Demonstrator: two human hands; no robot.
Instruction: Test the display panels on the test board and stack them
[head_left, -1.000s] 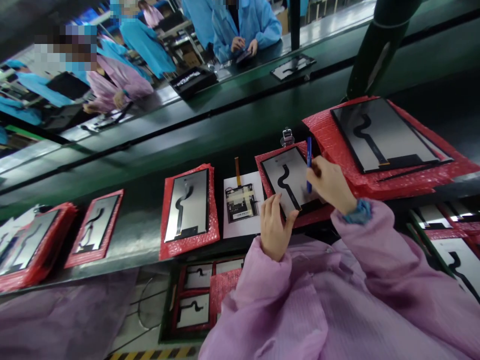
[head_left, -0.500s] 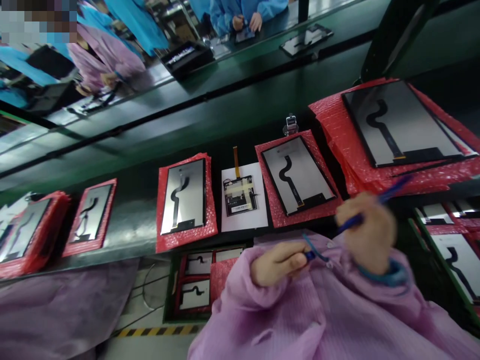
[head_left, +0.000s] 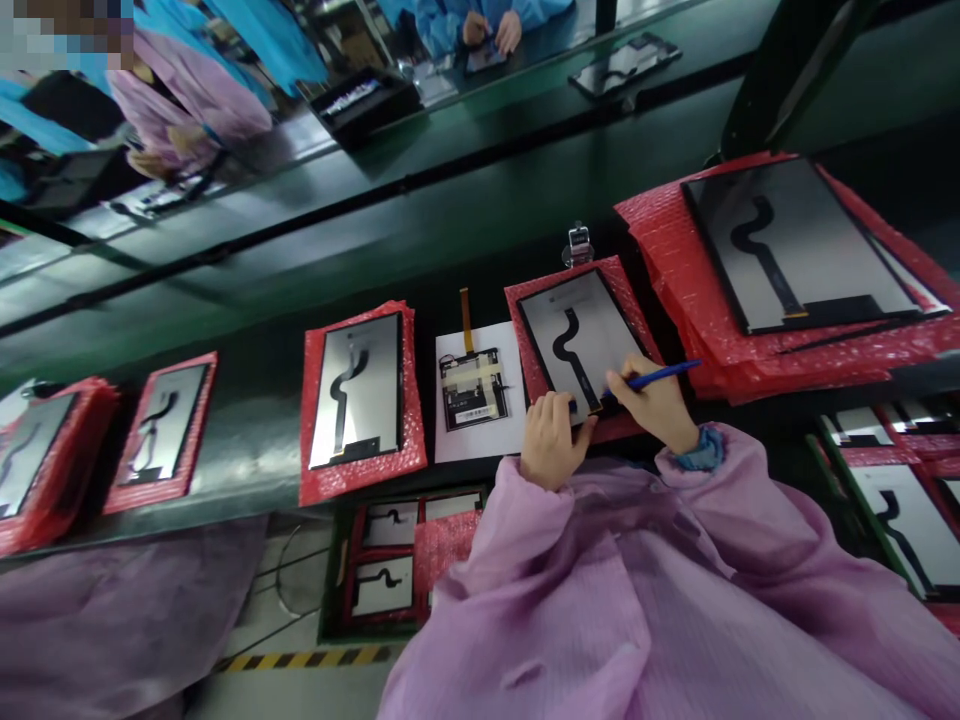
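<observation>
A grey-backed display panel [head_left: 587, 335] with a black ribbon cable [head_left: 573, 350] lies on red bubble wrap [head_left: 517, 302] in front of me. My right hand [head_left: 656, 408] grips a blue pen [head_left: 663, 375], its tip at the panel's lower edge by the cable's end. My left hand [head_left: 553, 440] rests at the panel's lower left corner, fingers closed on a small blue piece that looks like a pen cap [head_left: 573, 407]. Left of the panel, a small circuit assembly [head_left: 474, 388] with yellowish tape and an orange ribbon sits on a white sheet [head_left: 495, 445].
More panels lie on red wrap: a stack [head_left: 795, 250] at right, one panel [head_left: 358, 390] at left, others farther left. A crate of panels [head_left: 330, 600] is below the bench edge. A metal clip-like object [head_left: 578, 243] stands behind. Co-workers sit across the bench.
Both hands have moved forward from near my chest onto the panel's lower edge. The pen in my right hand has come down to the panel. The view has shifted slightly.
</observation>
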